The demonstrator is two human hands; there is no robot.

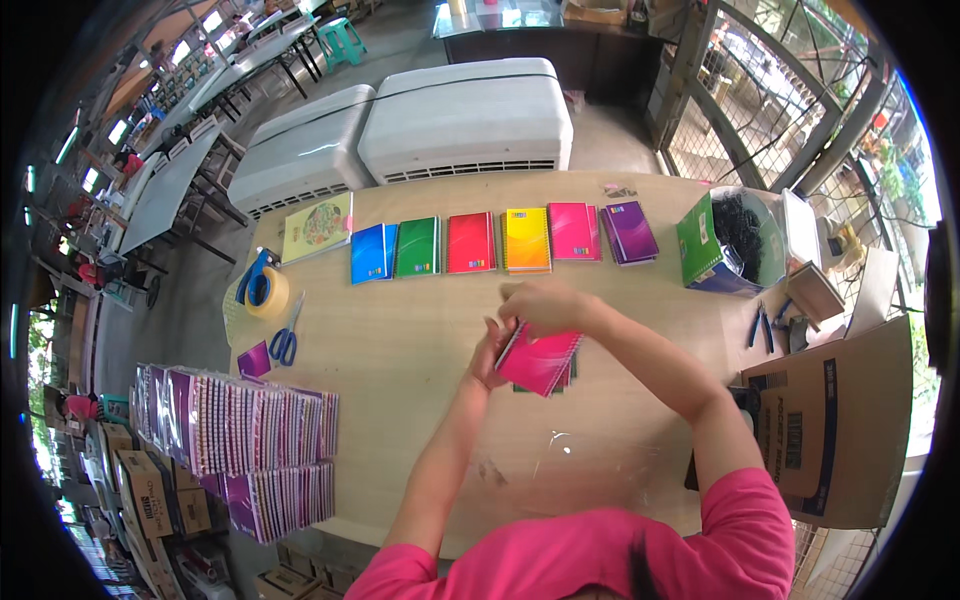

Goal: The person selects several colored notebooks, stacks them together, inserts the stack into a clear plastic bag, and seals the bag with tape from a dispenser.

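A pink spiral-bound notebook (540, 362) is tilted over the middle of the table, with green notebook edges (526, 388) showing beneath it. My left hand (488, 356) grips its left side, thumb up along the edge. Across the notebook's top end lies my right hand (548, 306), its fingers bent in and slightly blurred; what they pinch, if anything, is hidden. Beyond my hands runs a row of small notebook piles: blue (370, 254), green (417, 246), red (470, 243), yellow (526, 240), pink (573, 232) and purple (630, 233).
Plastic-wrapped purple notebooks (250, 430) stand stacked at left. Nearby lie scissors (285, 345), a tape roll (268, 296) and a yellow pad (318, 228). At right are a bin of black wire coils (740, 235), pliers (761, 328) and a cardboard box (835, 425).
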